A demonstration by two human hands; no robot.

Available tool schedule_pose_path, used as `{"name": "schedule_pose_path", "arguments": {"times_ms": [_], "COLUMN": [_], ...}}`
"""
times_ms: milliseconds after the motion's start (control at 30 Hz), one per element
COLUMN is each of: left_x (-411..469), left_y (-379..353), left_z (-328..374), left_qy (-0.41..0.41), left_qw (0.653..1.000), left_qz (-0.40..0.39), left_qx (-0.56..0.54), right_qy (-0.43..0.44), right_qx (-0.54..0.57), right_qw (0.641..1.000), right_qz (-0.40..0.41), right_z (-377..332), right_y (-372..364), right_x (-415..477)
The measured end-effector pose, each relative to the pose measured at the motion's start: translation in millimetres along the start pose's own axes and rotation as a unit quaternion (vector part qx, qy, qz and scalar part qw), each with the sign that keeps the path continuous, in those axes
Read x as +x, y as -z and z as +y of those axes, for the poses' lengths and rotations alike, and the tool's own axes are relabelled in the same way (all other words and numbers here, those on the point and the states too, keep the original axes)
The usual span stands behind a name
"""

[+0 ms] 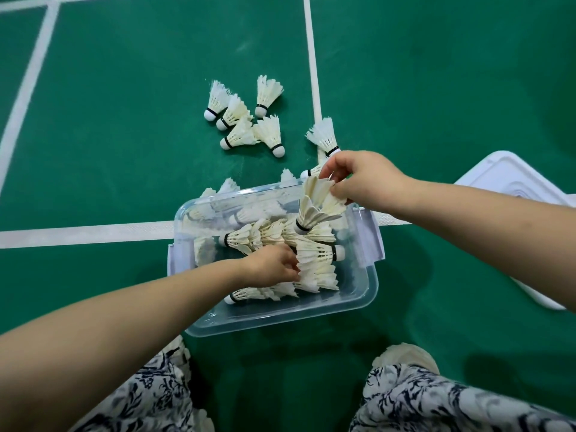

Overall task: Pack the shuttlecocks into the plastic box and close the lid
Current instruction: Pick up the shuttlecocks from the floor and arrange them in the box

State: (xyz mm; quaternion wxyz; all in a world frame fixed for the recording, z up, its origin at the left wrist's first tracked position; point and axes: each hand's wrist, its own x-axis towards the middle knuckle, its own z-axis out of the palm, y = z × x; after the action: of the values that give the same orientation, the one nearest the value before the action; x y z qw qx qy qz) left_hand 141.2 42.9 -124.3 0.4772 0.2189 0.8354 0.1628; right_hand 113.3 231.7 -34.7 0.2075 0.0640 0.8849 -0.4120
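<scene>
1. Packing looks about mid-way, judging by the layout: a green court floor (124, 151) w/ white lines, seen from above, person crouched over it
2. Off to the right on the floor lies the white lid (511, 182), well apart from the box rim; closing not yet begun
3. At centre, between the two forearms, sits the clear plastic box (280, 322), open, w/ a layer of packed shuttlecocks (255, 236) lying on their sides
4. Beyond the box, loose shuttlecocks (243, 120), a cluster of five or so, lie on the floor; a few more sit just behind the far wall
5. Over the box's far right corner hovers the right hand (364, 179), fingers & thumb pinching the feather skirt of the held shuttlecock (314, 210), cork end pointing down into the box
6. Inside the box, the left hand (274, 266) has fingers bent against the feathers of a lying shuttlecock (318, 260); can't tell if it pinches or only steadies it
7. Next move, prob.: lower the held shuttlecock in & let go, then reach for the floor ones; feathers likely crush easily, so light touch, no forcing before the lid goes on
</scene>
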Motion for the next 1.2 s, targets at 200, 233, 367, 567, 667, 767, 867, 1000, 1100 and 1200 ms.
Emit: {"name": "schedule_pose_path", "arguments": {"times_ms": [200,233,367,567,667,767,867,1000,1100,1200], "left_x": [-4,-4,-5,-14,-20,-16,-8,-1,-6,-6], "left_y": [1,0,-5,-11,-6,-2,-4,-8,-11,-15], "left_z": [-1,-3,-3,-4,1,17,36,36,31,29], "left_qy": [-0.020,-0.017,0.009,0.021,-0.006,-0.034,0.002,0.051,0.052,0.075], "left_qw": [0.996,0.995,0.989,0.977,0.968,0.971,0.969,0.929,0.910,0.911], "left_qz": [0.078,0.089,0.131,0.166,0.231,0.234,0.227,0.266,0.286,0.277], "left_qx": [0.043,0.043,0.067,0.129,0.094,0.012,-0.100,-0.251,-0.297,-0.298], "right_qy": [-0.006,-0.007,-0.009,-0.009,-0.008,-0.002,-0.001,0.004,0.006,0.007], "right_qx": [0.005,0.006,0.014,0.014,0.013,0.011,0.011,0.015,0.021,0.017], "right_qw": [1.000,1.000,1.000,1.000,1.000,1.000,1.000,1.000,0.999,0.999], "right_qz": [-0.002,-0.002,0.000,-0.002,-0.002,0.001,0.010,0.022,0.026,0.026], "right_z": [-1,-1,-2,-3,-3,-4,-5,-4,-1,-2], "right_y": [0,0,-2,-3,-3,-4,-4,-4,-5,-5], "right_x": [-1,-2,-3,-4,-5,-5,-4,-3,-3,-2]}}
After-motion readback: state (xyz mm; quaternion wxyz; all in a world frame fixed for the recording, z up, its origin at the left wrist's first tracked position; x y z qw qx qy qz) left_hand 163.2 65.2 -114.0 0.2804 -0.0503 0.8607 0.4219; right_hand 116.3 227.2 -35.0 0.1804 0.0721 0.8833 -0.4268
